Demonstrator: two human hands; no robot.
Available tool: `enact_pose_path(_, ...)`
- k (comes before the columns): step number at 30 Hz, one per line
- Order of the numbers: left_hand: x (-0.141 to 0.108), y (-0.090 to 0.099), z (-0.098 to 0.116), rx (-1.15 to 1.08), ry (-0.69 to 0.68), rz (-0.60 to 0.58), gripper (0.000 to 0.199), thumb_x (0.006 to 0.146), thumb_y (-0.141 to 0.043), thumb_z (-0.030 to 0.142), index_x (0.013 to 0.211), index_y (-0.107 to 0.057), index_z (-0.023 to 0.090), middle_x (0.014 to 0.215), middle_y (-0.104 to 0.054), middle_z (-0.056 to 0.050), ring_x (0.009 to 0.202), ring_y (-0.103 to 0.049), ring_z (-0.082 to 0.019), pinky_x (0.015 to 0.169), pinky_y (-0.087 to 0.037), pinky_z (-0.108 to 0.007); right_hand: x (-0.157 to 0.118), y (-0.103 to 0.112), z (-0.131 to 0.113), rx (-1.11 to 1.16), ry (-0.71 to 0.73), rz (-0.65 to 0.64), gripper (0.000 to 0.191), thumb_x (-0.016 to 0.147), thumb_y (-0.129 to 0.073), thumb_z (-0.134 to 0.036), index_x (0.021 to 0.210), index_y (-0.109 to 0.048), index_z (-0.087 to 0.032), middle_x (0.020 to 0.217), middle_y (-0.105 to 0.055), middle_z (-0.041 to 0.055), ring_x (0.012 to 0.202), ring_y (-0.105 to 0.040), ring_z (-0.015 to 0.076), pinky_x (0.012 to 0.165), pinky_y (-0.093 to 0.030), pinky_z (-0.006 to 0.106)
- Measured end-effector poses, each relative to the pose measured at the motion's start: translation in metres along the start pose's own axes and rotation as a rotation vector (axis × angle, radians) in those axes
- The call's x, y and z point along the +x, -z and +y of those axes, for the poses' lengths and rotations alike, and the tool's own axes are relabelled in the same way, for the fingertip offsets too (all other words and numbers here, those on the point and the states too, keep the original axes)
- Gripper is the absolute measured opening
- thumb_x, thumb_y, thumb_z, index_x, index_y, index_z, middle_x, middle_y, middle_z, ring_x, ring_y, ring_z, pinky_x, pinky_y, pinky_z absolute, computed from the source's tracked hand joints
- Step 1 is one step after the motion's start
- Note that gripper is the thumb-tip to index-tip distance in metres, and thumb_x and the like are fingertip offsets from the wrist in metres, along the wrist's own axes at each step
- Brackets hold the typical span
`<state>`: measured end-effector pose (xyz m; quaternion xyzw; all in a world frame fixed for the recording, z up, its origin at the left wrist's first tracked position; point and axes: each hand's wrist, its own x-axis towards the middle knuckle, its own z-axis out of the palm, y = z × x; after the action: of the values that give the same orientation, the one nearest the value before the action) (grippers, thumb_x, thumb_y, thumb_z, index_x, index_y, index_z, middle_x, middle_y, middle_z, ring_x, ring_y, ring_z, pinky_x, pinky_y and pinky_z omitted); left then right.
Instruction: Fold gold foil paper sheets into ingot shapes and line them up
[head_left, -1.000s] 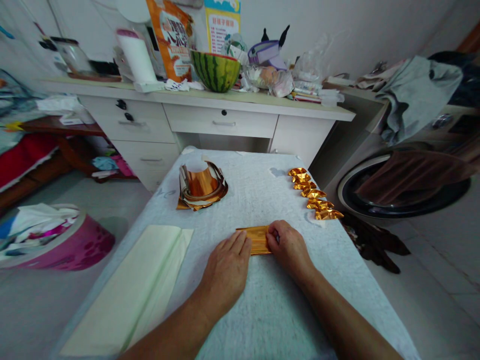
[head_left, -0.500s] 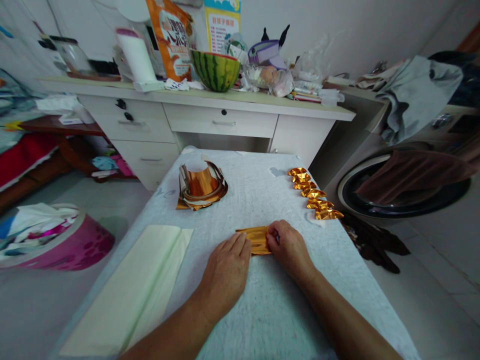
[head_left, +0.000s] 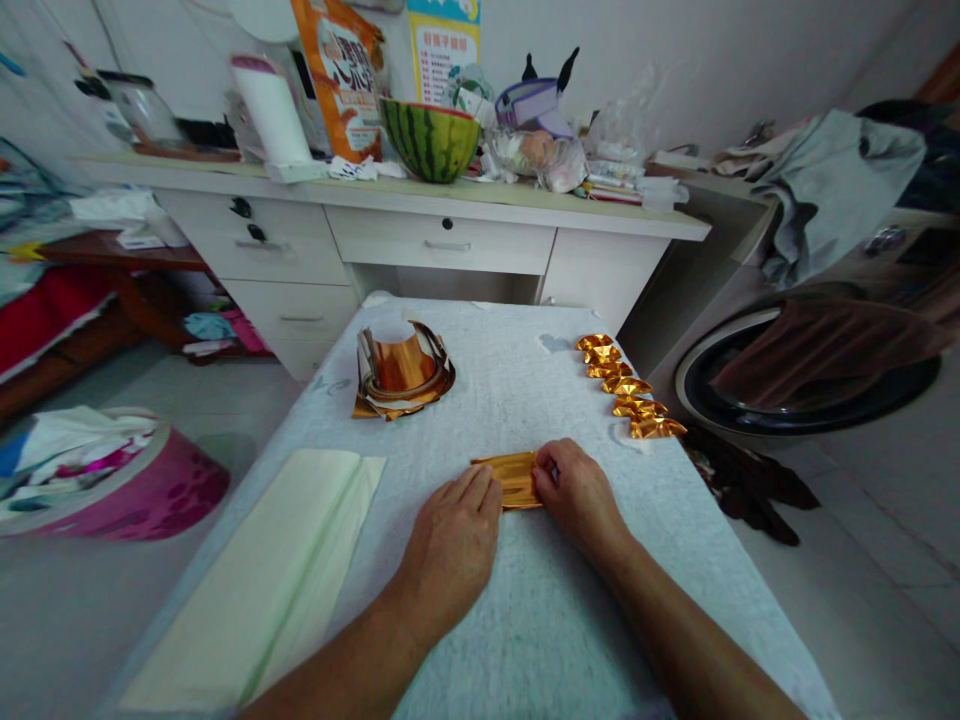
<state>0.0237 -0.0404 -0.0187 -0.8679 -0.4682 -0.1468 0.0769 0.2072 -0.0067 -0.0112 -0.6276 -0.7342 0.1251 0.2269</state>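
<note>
A folded strip of gold foil paper [head_left: 517, 480] lies flat on the cloth-covered table [head_left: 480, 390] between my hands. My left hand [head_left: 457, 525] covers its left end, the fingers pressed together and curled over it. At the right end, my right hand [head_left: 574, 490] pinches the edge between thumb and bent fingers. Beyond them to the right, several folded gold foil pieces [head_left: 619, 385] stand in a slanting row. A curled stack of gold foil sheets [head_left: 405, 370] sits at the far left of the table. My fingers hide both ends of the strip.
Pale yellow folded paper [head_left: 262, 580] lies along the table's left side. A pink bin [head_left: 172, 490] full of waste stands left on the floor. Behind is a white desk [head_left: 442, 240] with half a watermelon [head_left: 431, 140]. A washing machine [head_left: 810, 390] is at the right.
</note>
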Motion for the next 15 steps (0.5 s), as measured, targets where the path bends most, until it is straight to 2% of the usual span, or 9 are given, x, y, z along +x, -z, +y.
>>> enact_pose_path(4, -0.0008, -0.0021, 0.0004, -0.007, 0.010, 0.015, 0.035, 0.088, -0.041, 0.010, 0.115, -0.063, 0.005, 0.120, -0.065, -0.019, 0.112, -0.062, -0.028, 0.096, -0.053, -0.042, -0.0001, 0.0010, -0.0006, -0.015, -0.011, -0.005, 0.007, 0.081, -0.054, -0.014, 0.084, -0.058, -0.018, 0.084, -0.059, 0.0027, 0.076, -0.055, 0.0160, 0.070, -0.039, 0.025)
enact_pose_path(15, 0.0004, -0.0039, -0.0022, -0.035, 0.048, -0.035, 0.036, 0.091, -0.040, 0.018, 0.118, -0.061, 0.004, 0.125, -0.062, -0.021, 0.117, -0.059, -0.029, 0.099, -0.050, -0.043, 0.0017, 0.0049, -0.0053, -0.039, -0.046, -0.036, 0.008, 0.082, -0.055, -0.014, 0.087, -0.059, -0.018, 0.087, -0.061, 0.0029, 0.078, -0.056, 0.0162, 0.071, -0.039, 0.025)
